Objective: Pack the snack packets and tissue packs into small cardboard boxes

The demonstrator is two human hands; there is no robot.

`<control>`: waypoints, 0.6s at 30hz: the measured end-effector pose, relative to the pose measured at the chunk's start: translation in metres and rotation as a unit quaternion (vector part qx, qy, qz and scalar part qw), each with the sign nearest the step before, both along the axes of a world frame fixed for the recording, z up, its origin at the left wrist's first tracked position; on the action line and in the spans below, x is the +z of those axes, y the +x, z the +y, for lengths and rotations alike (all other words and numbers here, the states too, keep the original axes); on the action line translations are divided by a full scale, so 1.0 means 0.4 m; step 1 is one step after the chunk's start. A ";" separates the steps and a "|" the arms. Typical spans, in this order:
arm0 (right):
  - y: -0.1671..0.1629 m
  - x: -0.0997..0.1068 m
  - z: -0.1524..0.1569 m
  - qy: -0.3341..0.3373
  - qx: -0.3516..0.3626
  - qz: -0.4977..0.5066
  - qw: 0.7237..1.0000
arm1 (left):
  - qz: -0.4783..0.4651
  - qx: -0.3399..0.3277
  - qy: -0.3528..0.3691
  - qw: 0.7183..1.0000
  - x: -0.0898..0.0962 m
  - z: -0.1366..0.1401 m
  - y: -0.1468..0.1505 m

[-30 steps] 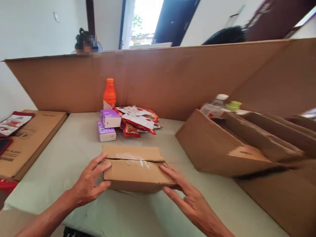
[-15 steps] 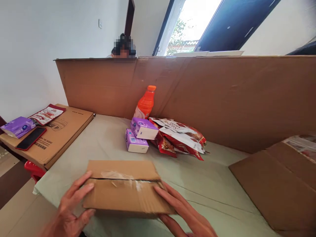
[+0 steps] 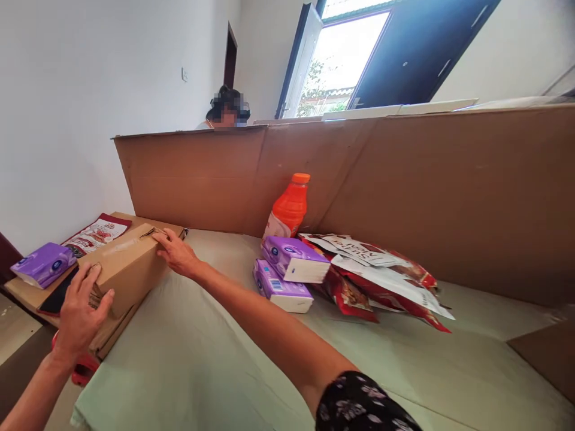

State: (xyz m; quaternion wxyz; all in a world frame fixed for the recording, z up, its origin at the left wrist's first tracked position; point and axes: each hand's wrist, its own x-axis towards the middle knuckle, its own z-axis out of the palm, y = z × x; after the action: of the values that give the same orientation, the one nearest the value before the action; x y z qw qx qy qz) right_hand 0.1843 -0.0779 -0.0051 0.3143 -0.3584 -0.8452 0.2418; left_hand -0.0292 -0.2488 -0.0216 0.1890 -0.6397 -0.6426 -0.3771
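A small brown cardboard box [image 3: 135, 263] with clear tape on top is at the left, over the flat carton. My left hand [image 3: 83, 314] is against its near end, thumb and fingers apart around the corner. At the far end, my right hand [image 3: 178, 254] has its fingers over the top edge. Both hands hold the box between them. Partly hidden beneath or behind it are the dark phone [image 3: 56, 294] and the flat carton [image 3: 27, 299]. Close to the left hand lies a purple tissue pack [image 3: 45, 263], with a red and white food pouch [image 3: 101, 230] behind.
An orange drink bottle [image 3: 290, 206], two stacked purple tissue packs [image 3: 296, 257] and several red and white snack bags [image 3: 377, 275] are mid-table. A tall cardboard panel [image 3: 404, 191] runs along the back, with a person [image 3: 227, 108] beyond it. Another carton [image 3: 545, 353] stands right.
The small box has moved from the front middle of the table left onto the flat carton, held by both hands. The view has shifted, and the box now partly covers the phone.
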 end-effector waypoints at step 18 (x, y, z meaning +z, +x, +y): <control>0.273 -0.396 -0.395 -0.098 0.000 0.066 0.993 | 0.022 0.133 -0.161 0.978 0.066 0.490 0.208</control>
State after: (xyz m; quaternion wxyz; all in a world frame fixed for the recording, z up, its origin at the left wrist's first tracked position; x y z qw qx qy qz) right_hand 0.2936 -0.2360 -0.1633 0.3329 -0.3705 -0.7949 0.3465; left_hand 0.0540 -0.0527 0.0046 0.1457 -0.5791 -0.7698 -0.2257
